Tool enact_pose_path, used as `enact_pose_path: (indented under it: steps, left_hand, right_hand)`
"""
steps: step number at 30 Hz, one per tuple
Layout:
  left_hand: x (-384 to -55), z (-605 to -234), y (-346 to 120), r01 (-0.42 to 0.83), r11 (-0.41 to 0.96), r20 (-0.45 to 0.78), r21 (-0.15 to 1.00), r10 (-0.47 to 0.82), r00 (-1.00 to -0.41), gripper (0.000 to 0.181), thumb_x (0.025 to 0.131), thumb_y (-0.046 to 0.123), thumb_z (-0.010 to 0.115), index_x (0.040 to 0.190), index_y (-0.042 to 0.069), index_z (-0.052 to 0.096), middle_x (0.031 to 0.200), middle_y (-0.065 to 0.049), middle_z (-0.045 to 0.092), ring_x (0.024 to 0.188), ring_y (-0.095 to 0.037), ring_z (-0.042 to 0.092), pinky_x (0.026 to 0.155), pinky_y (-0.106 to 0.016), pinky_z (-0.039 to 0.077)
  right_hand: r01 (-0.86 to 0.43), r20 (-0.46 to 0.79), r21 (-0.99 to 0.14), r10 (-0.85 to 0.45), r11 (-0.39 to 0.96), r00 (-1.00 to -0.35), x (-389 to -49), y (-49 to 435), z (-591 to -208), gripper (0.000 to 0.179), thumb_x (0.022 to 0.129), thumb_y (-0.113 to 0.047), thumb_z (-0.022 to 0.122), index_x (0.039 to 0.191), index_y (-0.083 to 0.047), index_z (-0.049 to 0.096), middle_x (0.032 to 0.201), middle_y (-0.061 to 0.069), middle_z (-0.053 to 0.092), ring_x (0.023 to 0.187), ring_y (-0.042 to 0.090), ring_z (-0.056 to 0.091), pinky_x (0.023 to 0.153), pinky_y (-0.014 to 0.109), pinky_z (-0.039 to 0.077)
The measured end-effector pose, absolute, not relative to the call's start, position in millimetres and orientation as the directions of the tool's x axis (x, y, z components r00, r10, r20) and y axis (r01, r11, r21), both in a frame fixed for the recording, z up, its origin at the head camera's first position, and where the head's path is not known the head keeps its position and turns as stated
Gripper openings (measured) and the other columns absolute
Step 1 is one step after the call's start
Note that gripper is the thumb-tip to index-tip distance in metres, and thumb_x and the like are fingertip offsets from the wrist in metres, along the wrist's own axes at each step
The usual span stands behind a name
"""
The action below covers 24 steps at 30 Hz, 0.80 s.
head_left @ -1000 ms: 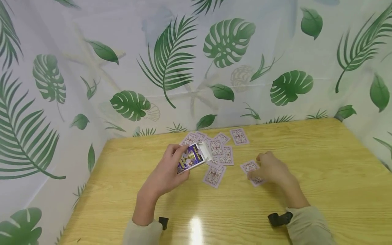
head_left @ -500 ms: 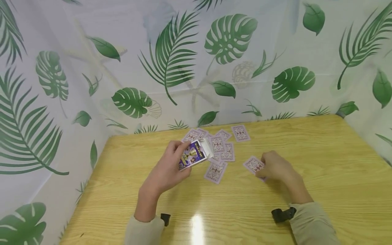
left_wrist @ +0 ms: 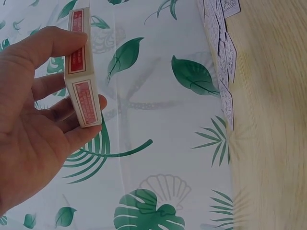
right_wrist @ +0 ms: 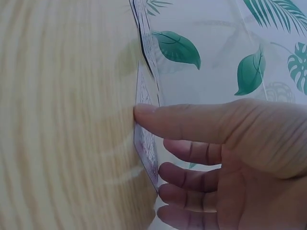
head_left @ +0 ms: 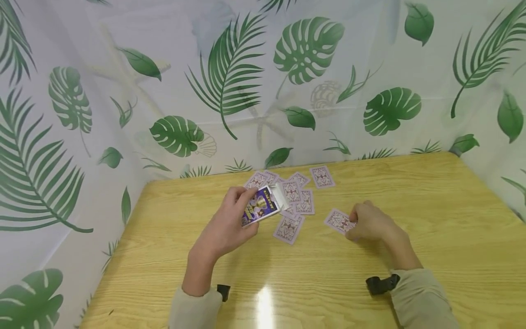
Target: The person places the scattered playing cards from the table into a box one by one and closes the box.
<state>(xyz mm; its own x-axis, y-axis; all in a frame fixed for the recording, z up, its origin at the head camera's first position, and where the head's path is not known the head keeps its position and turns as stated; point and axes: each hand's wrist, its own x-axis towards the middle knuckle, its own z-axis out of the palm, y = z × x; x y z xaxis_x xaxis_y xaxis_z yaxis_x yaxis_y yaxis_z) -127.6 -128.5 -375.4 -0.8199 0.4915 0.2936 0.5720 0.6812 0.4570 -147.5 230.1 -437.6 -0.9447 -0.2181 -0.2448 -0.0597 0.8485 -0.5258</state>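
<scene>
Beyond the grips hangs a pale leaf-print cloth [head_left: 172, 87], and beneath them spreads a glossy wooden table [head_left: 435, 205], likely slippery, with scattered cards [head_left: 293, 191] just past the left hand [head_left: 228, 226]. That hand grips the card box [head_left: 262, 205] by its sides, open flap [head_left: 281, 195] pointing away from the palm; the box looks light, thin-walled and easily crushed, so its long edges suit a gentle hold. At the right hand's [head_left: 376, 224] thumb lies a single card [head_left: 339, 220], probably slick and bendy, best taken by opposite edges; whether the fingers pinch it I cannot tell.
</scene>
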Motion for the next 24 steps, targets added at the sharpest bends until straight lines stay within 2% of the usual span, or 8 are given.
enact_pose_path:
  steps: [6,9,14,20,24]
  left_hand:
    - [-126.7,-376.6,-127.4,0.563,0.699,0.288,0.440,0.485,-0.826,0.071,0.082,0.007,0.072,0.147,0.006,0.043,0.134,-0.014,0.041,0.102,-0.018,0.050,0.079,-0.027,0.051]
    - [-127.1,-377.8,-126.4,0.555,0.703,0.275,0.446,0.482,-0.832,0.071,0.082,0.007,0.072,0.147,0.006,0.043,0.134,-0.014,0.041,0.102,-0.018,0.050,0.079,-0.027,0.051]
    - [-127.9,-380.5,-124.3,0.552,0.703,0.262,0.449,0.487,-0.833,0.071,0.083,0.008,0.071,0.148,0.006,0.042,0.134,-0.015,0.041,0.100,-0.017,0.050,0.079,-0.027,0.050]
    - [-127.6,-381.1,-123.0,0.553,0.708,0.261,0.439,0.489,-0.832,0.072,0.083,0.008,0.071,0.149,0.006,0.042,0.135,-0.015,0.041,0.101,-0.017,0.049,0.079,-0.027,0.050]
    - [-127.9,-381.0,-122.2,0.562,0.704,0.262,0.434,0.498,-0.826,0.072,0.083,0.007,0.071,0.148,0.006,0.042,0.134,-0.015,0.042,0.099,-0.016,0.049,0.078,-0.026,0.050]
  right_hand:
    - [-0.033,-0.268,-0.570,-0.224,0.821,-0.937,-149.8,232.8,-441.3,0.072,0.075,-0.016,0.084,0.127,0.015,0.045,0.097,0.017,0.060,0.082,0.025,0.054,0.071,0.037,0.046]
    - [-0.026,-0.267,-0.589,-0.225,0.807,-0.937,-149.7,233.5,-441.8,0.066,0.074,-0.014,0.084,0.121,0.015,0.048,0.096,0.017,0.060,0.082,0.024,0.055,0.070,0.036,0.047]
    - [-0.057,-0.215,-0.631,-0.245,0.774,-0.945,-149.4,234.0,-441.4,0.045,0.075,-0.007,0.080,0.108,0.009,0.053,0.092,0.015,0.061,0.079,0.023,0.057,0.065,0.033,0.046]
    - [-0.071,-0.182,-0.679,-0.261,0.731,-0.948,-152.1,231.5,-441.1,0.032,0.086,0.006,0.058,0.118,0.004,0.052,0.096,0.018,0.062,0.076,0.021,0.058,0.060,0.032,0.046]
    - [-0.120,-0.113,-0.697,-0.274,0.707,-0.955,-153.2,228.6,-435.0,0.033,0.091,0.003,0.053,0.125,0.003,0.055,0.105,0.023,0.063,0.080,0.023,0.058,0.060,0.031,0.045]
